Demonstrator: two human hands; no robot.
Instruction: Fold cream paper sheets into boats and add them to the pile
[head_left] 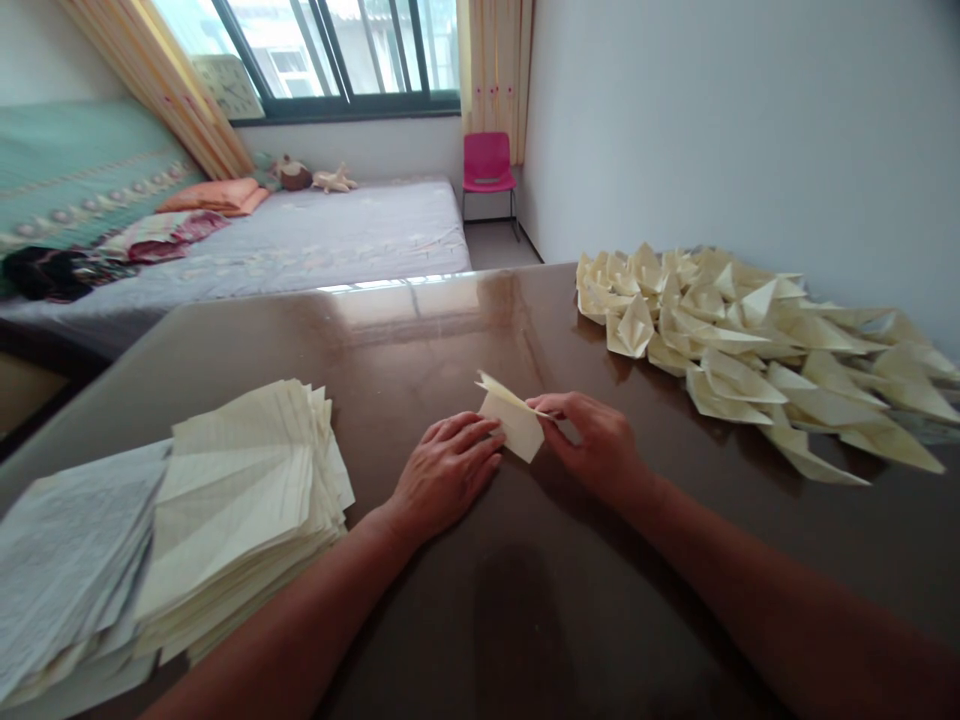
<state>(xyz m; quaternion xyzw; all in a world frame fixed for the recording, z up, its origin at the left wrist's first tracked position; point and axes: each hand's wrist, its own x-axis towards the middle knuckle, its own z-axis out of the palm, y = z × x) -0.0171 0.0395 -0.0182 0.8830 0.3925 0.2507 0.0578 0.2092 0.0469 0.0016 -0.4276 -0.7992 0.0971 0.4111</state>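
A small folded piece of cream paper [516,422] is on the brown table in front of me, its layers parted along the upper edge. My right hand [596,435] pinches its right corner between thumb and fingers. At the paper's left edge, my left hand [454,465] lies palm down with fingers stretched out and fingertips touching it. To the left rises a thick stack of cream sheets [232,480] with faint printed lines and crease marks. Many folded paper pieces with pointed ends [735,330] are heaped at the far right.
A pile of greyish printed sheets [75,550] lies left of the cream stack. The glossy brown table [420,350] reflects the window. Past its far edge are a bed [360,230] with bedding and toys, and a pink chair [488,165]. A wall borders the right side.
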